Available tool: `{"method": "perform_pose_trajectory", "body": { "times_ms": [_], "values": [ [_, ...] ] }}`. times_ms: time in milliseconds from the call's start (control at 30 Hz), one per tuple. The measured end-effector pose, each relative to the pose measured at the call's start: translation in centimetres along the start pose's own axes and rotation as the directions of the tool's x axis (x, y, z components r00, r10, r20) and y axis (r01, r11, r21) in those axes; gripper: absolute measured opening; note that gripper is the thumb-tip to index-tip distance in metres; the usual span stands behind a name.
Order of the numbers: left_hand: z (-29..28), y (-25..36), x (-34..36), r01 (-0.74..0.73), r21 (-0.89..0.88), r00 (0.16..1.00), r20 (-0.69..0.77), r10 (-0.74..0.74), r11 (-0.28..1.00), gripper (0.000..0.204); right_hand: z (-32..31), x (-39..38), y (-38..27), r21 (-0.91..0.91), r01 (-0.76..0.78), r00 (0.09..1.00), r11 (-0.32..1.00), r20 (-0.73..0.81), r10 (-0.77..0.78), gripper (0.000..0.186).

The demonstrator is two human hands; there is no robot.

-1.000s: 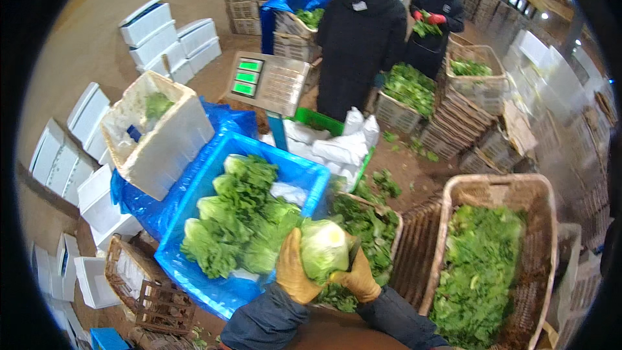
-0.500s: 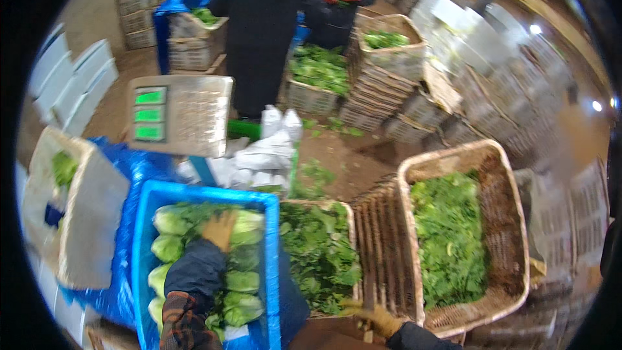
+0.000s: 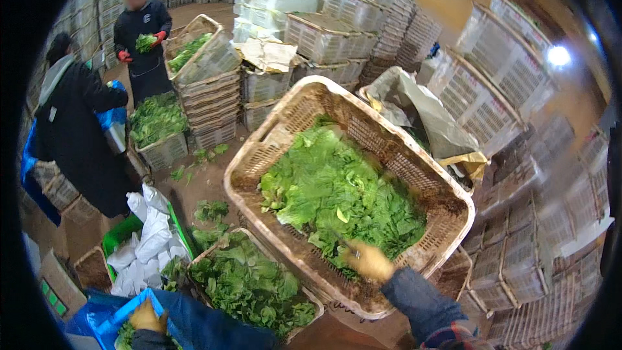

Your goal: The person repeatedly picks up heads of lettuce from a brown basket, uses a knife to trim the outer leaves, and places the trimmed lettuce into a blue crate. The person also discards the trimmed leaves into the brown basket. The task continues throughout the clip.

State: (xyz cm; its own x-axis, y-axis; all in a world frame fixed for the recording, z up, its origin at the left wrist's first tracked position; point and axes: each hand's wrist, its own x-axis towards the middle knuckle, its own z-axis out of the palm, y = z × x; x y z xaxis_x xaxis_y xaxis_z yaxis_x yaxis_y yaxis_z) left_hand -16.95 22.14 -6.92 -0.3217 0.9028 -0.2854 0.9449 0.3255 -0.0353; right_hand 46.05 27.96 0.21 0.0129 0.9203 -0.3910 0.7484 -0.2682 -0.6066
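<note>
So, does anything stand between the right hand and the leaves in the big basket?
Nothing visible does: the right hand is over the big basket, by the leaves; only a thin dark tool, seemingly in its grip, juts ahead.

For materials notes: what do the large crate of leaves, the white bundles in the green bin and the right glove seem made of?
Crate: probably moulded plastic, dull and dirty, given its slotted walls.
White bundles: creased, fairly smooth, perhaps plastic film; cloth possible.
Right glove: perhaps fabric or leather, given its matte surface; blur hides texture.
</note>
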Motion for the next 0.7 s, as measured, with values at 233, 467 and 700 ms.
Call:
{"method": "perform_pose_trajectory", "body": {
  "times_ms": [233,467,700],
  "values": [
    [-1.7,48.2,16.5,-0.728,-0.675,0.582,-0.518,0.627,0.118,0.063,-10.1,22.7,5.3,-0.058,0.045,0.907,0.997,-0.416,-0.065,0.044],
    [-3.2,66.1,28.2,-0.607,-0.126,0.794,-0.056,0.606,0.784,0.069,-8.4,35.3,7.7,0.328,0.001,1.000,0.945,-0.020,0.006,0.042],
    [-1.5,67.0,26.8,-0.534,-0.074,0.844,-0.106,0.526,0.842,0.048,-7.2,33.6,8.2,0.064,0.040,0.999,0.997,-0.006,-0.040,0.033]
  ]
}}
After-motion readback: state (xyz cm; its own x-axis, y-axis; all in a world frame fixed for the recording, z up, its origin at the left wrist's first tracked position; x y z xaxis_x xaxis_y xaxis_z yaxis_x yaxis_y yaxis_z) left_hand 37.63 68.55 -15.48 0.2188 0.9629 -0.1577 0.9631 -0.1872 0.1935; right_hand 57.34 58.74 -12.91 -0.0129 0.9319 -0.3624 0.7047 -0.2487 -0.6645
